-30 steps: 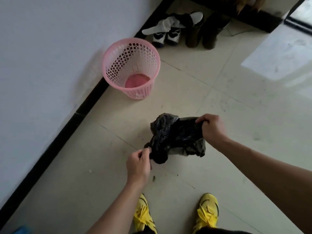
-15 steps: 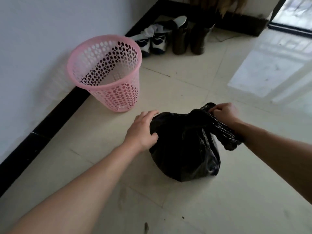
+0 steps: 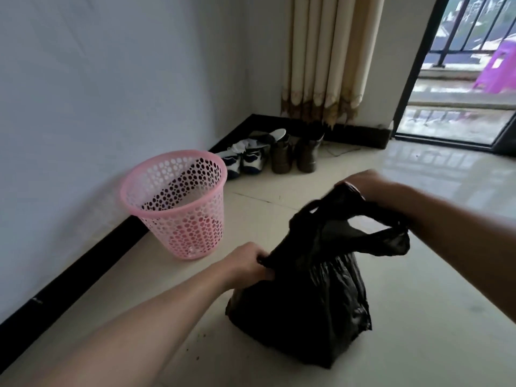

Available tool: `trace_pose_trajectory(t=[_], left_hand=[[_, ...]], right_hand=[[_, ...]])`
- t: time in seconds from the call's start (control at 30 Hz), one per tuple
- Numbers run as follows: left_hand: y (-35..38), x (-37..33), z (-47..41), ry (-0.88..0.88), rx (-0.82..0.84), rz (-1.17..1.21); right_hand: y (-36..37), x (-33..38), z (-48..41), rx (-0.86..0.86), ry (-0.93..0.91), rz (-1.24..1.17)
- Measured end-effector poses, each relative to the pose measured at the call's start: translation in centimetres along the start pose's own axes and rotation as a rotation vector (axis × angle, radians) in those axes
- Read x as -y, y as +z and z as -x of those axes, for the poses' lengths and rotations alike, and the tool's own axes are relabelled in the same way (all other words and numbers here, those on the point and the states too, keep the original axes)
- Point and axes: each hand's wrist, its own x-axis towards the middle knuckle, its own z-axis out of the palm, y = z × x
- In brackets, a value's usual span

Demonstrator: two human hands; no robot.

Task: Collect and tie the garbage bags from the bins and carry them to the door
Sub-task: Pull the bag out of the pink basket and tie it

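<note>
Tiles, pale and glossy with thin dark joints, make up the floor point(image 3: 418, 344). A few dark crumbs point(image 3: 198, 357) lie on it, nearer than the garbage bag point(image 3: 312, 311) and to its left. The bag sits upright on the tiles. It is a crinkled, shiny black plastic sack, wide at the base and drawn narrow toward its top.

The left hand point(image 3: 245, 263) is clamped on a gathered twist of plastic at the bag's upper left, fingers curled round it. The right hand point(image 3: 363, 182), somewhat blurred, grips the stretched top edge at the bag's upper right. A loose loop of plastic hangs beside that wrist.

Left of the bag and a little beyond it stands a pink plastic bin point(image 3: 178, 202), apart from the bag. It is round, tapered and pierced all over with holes. It stands close to a plain white wall point(image 3: 111, 93) edged by a black baseboard point(image 3: 69, 277).

Beyond the bag, white-and-blue sneakers point(image 3: 245, 160) and brown boots point(image 3: 296, 155) stand in a row by the baseboard. Farther still, a cream pleated curtain point(image 3: 326, 57) hangs in the corner. Far beyond the bag to the right, a dark-framed doorway point(image 3: 452, 118) opens on a balcony with a metal railing point(image 3: 469, 26) and a purple stool point(image 3: 497, 74).
</note>
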Motion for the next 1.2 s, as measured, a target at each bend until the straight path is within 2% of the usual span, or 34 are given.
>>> trace_pose_trajectory(t=[0.07,0.17,0.23,0.3,0.33,0.4,0.5,0.57,0.63,0.7,0.77,0.87,0.93,1.0,1.07,1.2], left_hand=[[-1.3,0.1,1.5,-0.032,-0.193,0.225],[-2.9,0.6,2.9,-0.061,-0.461,0.395],[-3.7,1.0,3.2,-0.1,-0.566,0.512],[-3.8,1.2,3.4,-0.157,-0.614,0.635],[-3.7,1.3,3.5,-0.186,-0.608,0.691],[-3.5,1.7,3.6,-0.218,-0.562,0.76],[-4.1,2.6,3.0,-0.218,-0.468,0.777],[-4.7,3.2,2.6,-0.215,-0.397,0.752],[-4.8,3.6,2.3,-0.211,-0.361,0.752],[-4.9,3.9,2.2,-0.204,-0.337,0.773],[-5.2,4.4,2.0,-0.185,-0.297,0.75],[-6.0,4.2,2.5,-0.138,-0.262,0.544],[-6.4,4.1,3.0,-0.119,-0.278,0.424],[-6.7,4.6,3.4,-0.123,-0.297,0.413],[-7.1,5.3,3.8,-0.139,-0.326,0.448],[-8.1,7.2,4.6,-0.2,-0.467,0.612]], right_hand=[[-0.3,-0.7,0.0,0.012,0.055,-0.146],[-1.9,-1.5,0.1,-0.029,0.125,-0.452],[-2.8,-1.8,0.1,-0.053,0.132,-0.587],[-2.7,-2.4,0.6,0.009,0.187,-0.67],[-2.2,-3.4,0.8,0.035,0.192,-0.59],[-0.4,-5.2,1.6,0.1,0.186,-0.175],[2.3,-6.0,2.9,0.453,0.215,0.409],[3.8,-5.4,3.7,0.617,0.217,0.567],[6.0,-4.4,4.5,0.66,0.126,0.614],[8.5,-3.5,5.2,0.608,-0.028,0.552],[10.4,-2.3,5.4,0.489,-0.153,0.324],[11.3,0.4,4.7,0.381,-0.183,-0.041],[11.5,2.0,3.9,0.335,-0.196,-0.183],[12.3,3.3,3.4,0.333,-0.201,-0.27],[13.3,4.2,3.1,0.366,-0.204,-0.24],[15.3,4.7,3.2,0.503,-0.277,0.111]])
